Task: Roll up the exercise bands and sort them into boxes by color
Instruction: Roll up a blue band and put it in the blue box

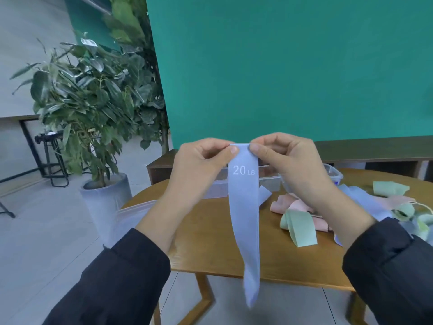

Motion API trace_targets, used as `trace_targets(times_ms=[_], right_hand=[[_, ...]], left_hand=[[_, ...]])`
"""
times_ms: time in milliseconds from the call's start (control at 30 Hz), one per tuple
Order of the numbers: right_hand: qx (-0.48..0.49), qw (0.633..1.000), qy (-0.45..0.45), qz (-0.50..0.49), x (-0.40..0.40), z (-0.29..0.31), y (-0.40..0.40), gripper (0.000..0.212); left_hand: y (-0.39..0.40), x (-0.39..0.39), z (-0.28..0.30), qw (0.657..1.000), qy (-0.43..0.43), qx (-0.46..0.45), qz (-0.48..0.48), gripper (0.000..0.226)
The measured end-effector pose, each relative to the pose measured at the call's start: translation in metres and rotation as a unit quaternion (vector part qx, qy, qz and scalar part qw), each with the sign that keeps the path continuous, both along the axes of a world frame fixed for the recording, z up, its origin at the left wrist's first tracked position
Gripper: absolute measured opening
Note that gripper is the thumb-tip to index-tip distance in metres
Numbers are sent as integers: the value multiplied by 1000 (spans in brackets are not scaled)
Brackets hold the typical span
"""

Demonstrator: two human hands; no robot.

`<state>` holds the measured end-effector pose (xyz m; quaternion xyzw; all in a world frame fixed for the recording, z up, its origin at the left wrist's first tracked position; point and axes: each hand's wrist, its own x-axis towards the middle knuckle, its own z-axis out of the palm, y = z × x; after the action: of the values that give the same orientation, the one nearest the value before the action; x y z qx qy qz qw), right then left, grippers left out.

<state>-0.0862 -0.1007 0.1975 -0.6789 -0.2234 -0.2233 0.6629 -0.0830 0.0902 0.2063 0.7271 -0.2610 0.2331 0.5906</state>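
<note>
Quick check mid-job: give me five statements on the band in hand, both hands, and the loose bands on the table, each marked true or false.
1. Both hands pinch the top edge of the blue band. True: left hand, right hand.
2. The band reads 30 LB. False: it reads 20 LB.
3. The band is already rolled up. False: it hangs down flat, unrolled.
4. Pink bands and green bands lie loose on the wooden table. True.
5. The held band is pink. False: it is pale blue.

A round wooden table (pixel 210 242) carries clear boxes (pixel 269 181) and loose bands (pixel 302 226).
</note>
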Motion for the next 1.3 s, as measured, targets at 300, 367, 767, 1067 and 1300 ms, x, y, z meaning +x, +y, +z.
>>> trace_targets(times_ms=[300, 367, 767, 1067, 1300], right_hand=[[-110, 986, 114, -56, 57, -85, -4, 6], [-111, 983, 135, -60, 76, -105, -3, 7], [-215, 953, 200, -70, 163, -141, 6, 10], [-137, 949, 281, -27, 203, -165, 15, 8], [-173, 941, 289, -42, 217, -169, 20, 10]], left_hand=[[0, 62, -95, 984, 178, 15, 29, 13], [1, 78, -115, 979, 199, 24, 40, 13], [9, 157, -168, 970, 232, 33, 61, 16], [11, 181, -188, 966, 222, 48, 121, 20], [17, 154, -201, 939, 288, 63, 176, 35]])
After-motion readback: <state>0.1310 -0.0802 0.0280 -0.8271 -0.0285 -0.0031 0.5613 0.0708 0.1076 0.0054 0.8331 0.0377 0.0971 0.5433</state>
